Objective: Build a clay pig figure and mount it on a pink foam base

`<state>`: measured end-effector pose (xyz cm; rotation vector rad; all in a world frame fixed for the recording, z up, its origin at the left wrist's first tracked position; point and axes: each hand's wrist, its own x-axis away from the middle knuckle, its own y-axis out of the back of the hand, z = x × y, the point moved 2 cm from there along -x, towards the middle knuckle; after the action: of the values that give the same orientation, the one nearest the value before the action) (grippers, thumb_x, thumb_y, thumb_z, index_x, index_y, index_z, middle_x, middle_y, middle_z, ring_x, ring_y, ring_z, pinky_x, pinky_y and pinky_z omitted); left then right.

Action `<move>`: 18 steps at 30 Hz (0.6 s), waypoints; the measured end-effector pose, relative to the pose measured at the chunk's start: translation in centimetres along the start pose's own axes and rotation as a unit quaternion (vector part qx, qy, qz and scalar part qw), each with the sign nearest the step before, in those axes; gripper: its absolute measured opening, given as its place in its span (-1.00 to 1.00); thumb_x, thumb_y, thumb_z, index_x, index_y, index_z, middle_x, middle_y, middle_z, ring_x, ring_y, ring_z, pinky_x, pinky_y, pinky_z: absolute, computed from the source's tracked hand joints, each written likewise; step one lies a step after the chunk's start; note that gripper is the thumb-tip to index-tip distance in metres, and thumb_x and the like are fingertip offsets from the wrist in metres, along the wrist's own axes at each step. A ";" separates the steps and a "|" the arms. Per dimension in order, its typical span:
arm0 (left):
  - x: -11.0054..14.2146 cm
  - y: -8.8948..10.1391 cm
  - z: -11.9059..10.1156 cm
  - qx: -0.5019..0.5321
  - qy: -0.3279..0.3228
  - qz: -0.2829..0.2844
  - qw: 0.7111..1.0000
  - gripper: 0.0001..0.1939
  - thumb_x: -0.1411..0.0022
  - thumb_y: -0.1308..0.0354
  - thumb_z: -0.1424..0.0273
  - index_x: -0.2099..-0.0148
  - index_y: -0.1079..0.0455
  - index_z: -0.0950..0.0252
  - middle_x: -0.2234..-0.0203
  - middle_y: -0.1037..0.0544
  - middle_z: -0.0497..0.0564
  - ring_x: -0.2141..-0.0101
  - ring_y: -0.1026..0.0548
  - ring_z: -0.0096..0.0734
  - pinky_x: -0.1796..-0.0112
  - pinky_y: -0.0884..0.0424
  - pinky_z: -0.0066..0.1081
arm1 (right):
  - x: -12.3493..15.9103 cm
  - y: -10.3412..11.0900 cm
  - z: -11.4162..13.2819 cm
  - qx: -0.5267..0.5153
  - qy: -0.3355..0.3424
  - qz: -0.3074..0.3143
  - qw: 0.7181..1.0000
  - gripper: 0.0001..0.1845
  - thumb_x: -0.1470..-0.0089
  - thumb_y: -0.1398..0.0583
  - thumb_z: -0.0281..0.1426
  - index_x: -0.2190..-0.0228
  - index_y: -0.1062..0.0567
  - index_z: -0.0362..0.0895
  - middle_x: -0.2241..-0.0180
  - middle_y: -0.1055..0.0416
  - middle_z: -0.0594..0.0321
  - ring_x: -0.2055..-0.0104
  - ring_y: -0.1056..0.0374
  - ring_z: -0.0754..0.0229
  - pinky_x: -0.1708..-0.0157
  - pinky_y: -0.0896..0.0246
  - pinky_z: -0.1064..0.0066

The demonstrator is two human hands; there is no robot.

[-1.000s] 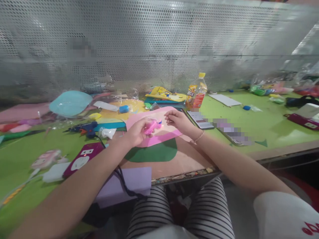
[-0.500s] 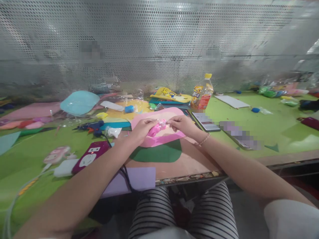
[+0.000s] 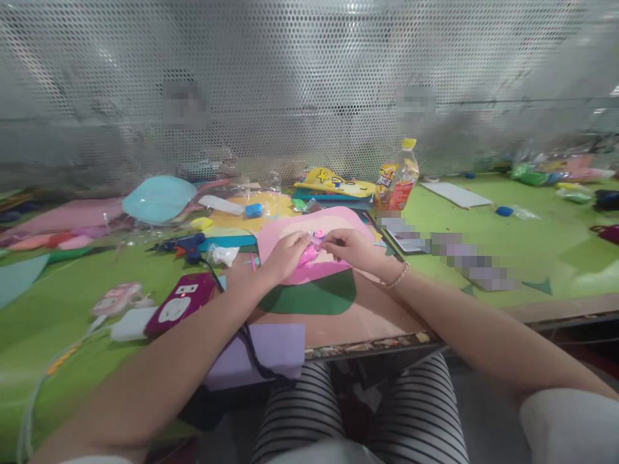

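Observation:
My left hand (image 3: 285, 256) is closed round a small bright pink craft piece (image 3: 309, 252) with a round pink and blue spot on top. My right hand (image 3: 348, 247) pinches the same piece from the right, fingers pressed together at its top end. Both hands hover just over a pink foam sheet (image 3: 329, 225) that lies on a dark green sheet (image 3: 314, 299) and a tan board (image 3: 367, 316) at the table's near edge. What exactly the piece is stays too small and blurred to tell.
A blue glue gun (image 3: 181, 245) lies left of the hands, its cord running to a maroon power strip (image 3: 181, 309). An orange drink bottle (image 3: 396, 180), yellow foam shapes (image 3: 336, 183), a light blue foam oval (image 3: 157, 198) and a lilac sheet (image 3: 271, 348) surround them on the green table (image 3: 507, 248).
My right hand came in from apart and now pinches the pink piece together with my left. The view shifted a little to the left.

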<state>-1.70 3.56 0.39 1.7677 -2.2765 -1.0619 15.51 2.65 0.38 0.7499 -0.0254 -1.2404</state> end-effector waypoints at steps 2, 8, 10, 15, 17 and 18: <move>0.0 0.0 0.0 -0.018 -0.009 -0.006 1.000 -0.67 -0.25 0.12 0.18 0.36 -0.33 0.27 0.39 -0.47 -0.02 0.29 -0.42 -0.32 0.21 -0.31 -0.37 | 0.0 0.1 0.0 0.013 0.014 -0.009 1.000 -0.79 0.00 -0.16 -0.30 0.53 -0.45 -0.17 0.65 -0.27 0.37 0.61 -0.22 0.38 0.60 -0.08 0.54; 0.1 0.2 -0.4 -0.025 -0.031 -0.017 0.999 -0.71 -0.23 0.10 0.21 0.39 -0.30 0.26 0.41 -0.47 -0.04 0.30 -0.42 -0.34 0.24 -0.30 -0.40 | 0.3 0.2 0.6 -0.016 0.008 0.000 1.000 -0.79 0.01 -0.15 -0.30 0.52 -0.47 -0.18 0.62 -0.27 0.35 0.60 -0.19 0.38 0.61 -0.07 0.53; 0.2 0.2 -0.6 -0.025 -0.032 -0.018 0.999 -0.71 -0.23 0.09 0.23 0.41 -0.31 0.26 0.43 -0.48 -0.04 0.32 -0.42 -0.34 0.25 -0.31 -0.40 | 0.4 0.2 0.9 -0.029 0.007 -0.004 1.000 -0.81 0.02 -0.16 -0.32 0.53 -0.47 -0.18 0.62 -0.27 0.34 0.59 -0.18 0.38 0.61 -0.06 0.53; 0.4 0.2 -1.1 -0.035 -0.037 -0.018 0.999 -0.70 -0.22 0.08 0.24 0.45 -0.33 0.26 0.46 -0.50 -0.04 0.33 -0.45 -0.33 0.27 -0.32 -0.39 | 0.5 0.0 1.0 -0.045 0.004 -0.008 0.999 -0.84 0.04 -0.17 -0.35 0.55 -0.46 -0.18 0.61 -0.29 0.33 0.59 -0.19 0.38 0.62 -0.08 0.54; 0.4 0.3 -1.2 -0.056 -0.045 -0.019 0.997 -0.70 -0.23 0.08 0.25 0.45 -0.34 0.26 0.47 -0.51 -0.03 0.35 -0.45 -0.33 0.29 -0.32 -0.40 | 0.4 0.0 0.9 -0.047 0.001 0.001 0.999 -0.84 0.05 -0.17 -0.35 0.55 -0.46 -0.18 0.62 -0.30 0.33 0.61 -0.20 0.39 0.63 -0.10 0.53; 0.4 0.4 -1.3 -0.071 -0.048 -0.019 0.996 -0.70 -0.23 0.09 0.26 0.45 -0.35 0.27 0.47 -0.51 -0.03 0.37 -0.45 -0.33 0.30 -0.31 -0.40 | 0.3 0.1 0.8 -0.049 -0.003 0.006 0.999 -0.83 0.05 -0.18 -0.34 0.55 -0.46 -0.18 0.63 -0.31 0.33 0.63 -0.21 0.39 0.64 -0.10 0.53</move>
<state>-1.58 2.64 1.43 1.7460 -2.1654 -1.3089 15.34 1.96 0.94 0.6595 0.0257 -1.2229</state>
